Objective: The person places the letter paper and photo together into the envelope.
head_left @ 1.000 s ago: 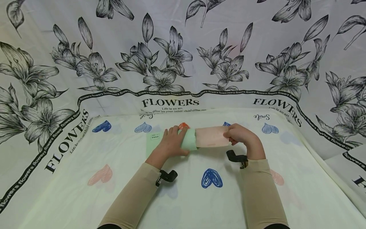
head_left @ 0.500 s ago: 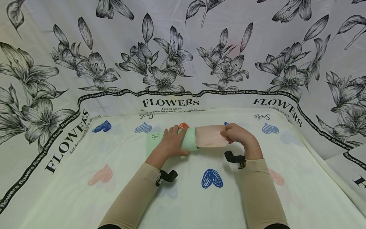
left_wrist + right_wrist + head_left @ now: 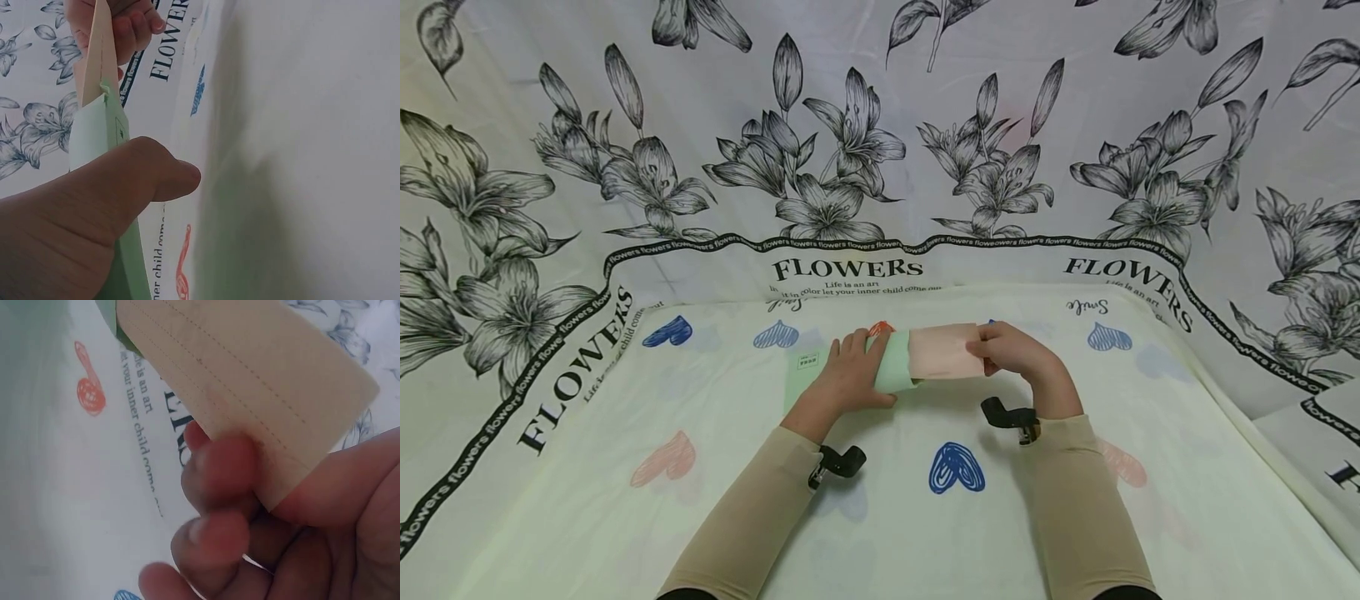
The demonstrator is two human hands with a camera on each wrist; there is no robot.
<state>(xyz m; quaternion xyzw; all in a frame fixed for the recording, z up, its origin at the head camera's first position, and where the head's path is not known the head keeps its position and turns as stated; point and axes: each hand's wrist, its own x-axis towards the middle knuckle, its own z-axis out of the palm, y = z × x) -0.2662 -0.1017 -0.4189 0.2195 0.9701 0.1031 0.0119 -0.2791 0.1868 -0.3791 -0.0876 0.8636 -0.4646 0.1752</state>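
A light green envelope (image 3: 892, 360) with a small printed box on its left part lies across my left hand's reach. My left hand (image 3: 848, 375) grips it, the fingers over its face and the thumb at the near side. Out of the envelope's right end sticks a pale pink card (image 3: 946, 352). My right hand (image 3: 1011, 350) pinches the card's outer end between thumb and fingers. Dotted lines run along the card (image 3: 250, 381) in the right wrist view. In the left wrist view, the thumb crosses in front of the envelope (image 3: 97, 128). The card's inner end is hidden inside.
A white cloth (image 3: 895, 533) printed with hearts covers the table. Behind it hangs a curtain (image 3: 865, 108) with black line-drawn lilies and lettering. A black wrist camera (image 3: 842, 461) sits on the left wrist, another black camera (image 3: 1009, 414) on the right.
My right hand has moved left with the pink card, and less of the card shows outside the envelope. The envelope's right end has shifted slightly up and left; my left hand stays put.
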